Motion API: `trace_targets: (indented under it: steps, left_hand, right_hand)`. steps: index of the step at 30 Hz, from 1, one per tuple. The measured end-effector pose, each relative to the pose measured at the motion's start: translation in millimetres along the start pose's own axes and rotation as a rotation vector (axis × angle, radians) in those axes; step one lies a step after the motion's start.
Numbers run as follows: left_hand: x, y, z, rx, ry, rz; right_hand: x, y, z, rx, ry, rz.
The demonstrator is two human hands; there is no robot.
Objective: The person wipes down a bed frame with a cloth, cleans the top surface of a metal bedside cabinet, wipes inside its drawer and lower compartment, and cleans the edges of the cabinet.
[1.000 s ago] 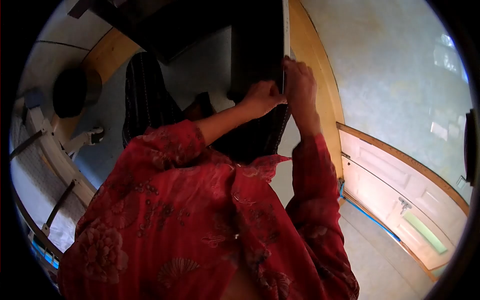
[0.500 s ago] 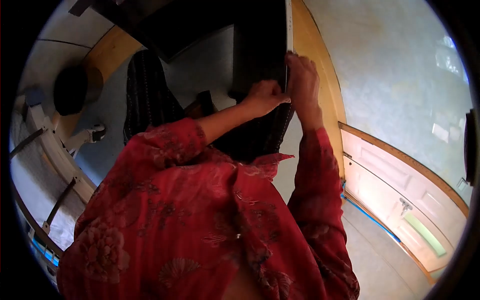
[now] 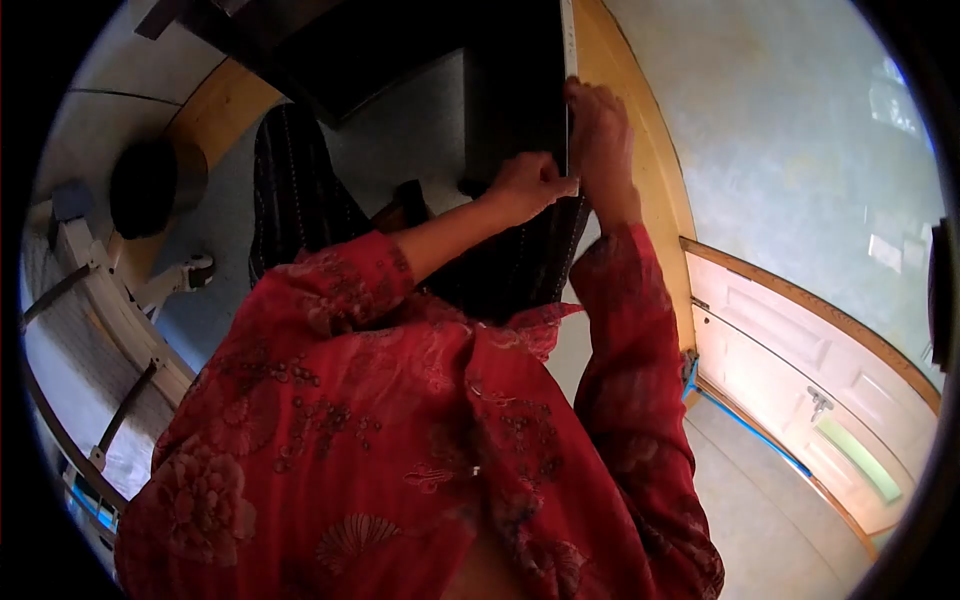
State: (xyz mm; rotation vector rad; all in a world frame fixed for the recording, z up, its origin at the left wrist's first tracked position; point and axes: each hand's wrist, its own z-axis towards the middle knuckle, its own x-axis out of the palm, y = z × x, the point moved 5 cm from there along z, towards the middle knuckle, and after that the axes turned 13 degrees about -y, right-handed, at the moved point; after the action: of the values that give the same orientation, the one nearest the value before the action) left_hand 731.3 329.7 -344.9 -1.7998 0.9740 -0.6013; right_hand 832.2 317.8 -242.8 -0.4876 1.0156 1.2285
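Note:
A dark panel with a thin pale edge strip stands in front of me. My left hand is closed in a pinch at the near end of that strip, its thumb and finger pressed on the edge. Higher along the same edge, my right hand is wrapped round the strip from the right, its fingers curled over it. Both hands touch the edge; the palms are hidden.
A dark round bin stands at the left, near a white frame with a caster. Wooden trim runs along the wall at the right. Beyond it is a white door. My legs in dark striped trousers are below the panel.
My right hand has slid up along the pale edge, away from my body. My left hand stays pinched at nearly the same place, moved only slightly.

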Motion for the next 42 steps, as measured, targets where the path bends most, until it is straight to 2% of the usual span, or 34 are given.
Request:
trace_targets:
  steps: [2,4,7,11,16,20,22,24,29,32,35,38,40,42]
  left_hand:
    - [-2,-1,2,0.000,-0.008,-0.004]
    - [-5,3,1,-0.015,-0.022,-0.012]
    - [-7,0,0,0.075,-0.054,0.024]
    - [0,6,6,0.074,-0.055,-0.038]
    - [4,9,6,0.085,-0.065,-0.059]
    - [-11,-5,-1,0.090,-0.076,-0.006]
    - [-12,-2,-1,0.100,-0.086,0.004]
    - [-6,4,0,0.080,-0.064,-0.091]
    - [4,9,5,0.111,-0.063,-0.006]
    - [-6,-3,1,0.080,-0.067,0.008]
    - [-6,2,0,0.058,-0.063,-0.007]
    - [-3,-1,2,0.063,-0.056,-0.002]
    - [-4,2,0,0.042,-0.059,0.016]
    - [-5,-2,1,0.072,-0.056,0.023]
  right_hand:
    - [-11,4,-22,-0.013,0.060,-0.062]
    - [-31,17,-52,0.025,0.086,0.059]
    - [-44,20,-61,0.020,0.039,0.115]
    - [-34,10,-51,0.012,0.085,0.098]
    - [-8,-5,-17,0.009,-0.026,0.109]
    - [-22,10,-41,0.053,0.061,0.022]
    - [-29,13,-58,0.039,-0.013,0.122]
    - [-27,13,-47,0.031,0.014,0.098]
    - [-15,0,-25,0.032,-0.032,0.107]
    - [-20,7,-42,0.067,0.077,0.019]
    - [-25,7,-49,0.074,-0.002,0.151]
    - [-3,-5,-20,0.037,0.110,-0.004]
    - [11,-16,0,-0.026,-0.156,0.210]
    - [4,-6,-4,-0.009,-0.109,0.125]
